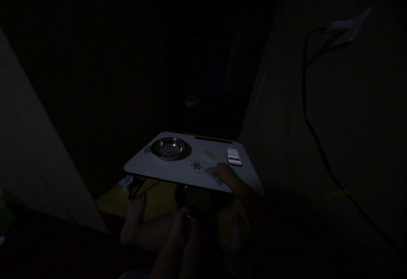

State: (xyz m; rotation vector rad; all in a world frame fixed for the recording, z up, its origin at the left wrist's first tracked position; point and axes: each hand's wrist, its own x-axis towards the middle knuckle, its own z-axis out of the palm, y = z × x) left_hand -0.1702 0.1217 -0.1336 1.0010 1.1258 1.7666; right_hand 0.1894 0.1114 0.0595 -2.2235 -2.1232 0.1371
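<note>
Your right fingers gripped clear flat curved-edged plastic piece on white rectangular bench; left fingers held round shiny-rimmed bowl

No legible text or numbers.

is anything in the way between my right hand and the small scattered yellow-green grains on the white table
Yes: a clear, flat, semicircular piece by your right hand lies between that hand and the small yellow-green grains. I see nothing else in that gap.
</note>
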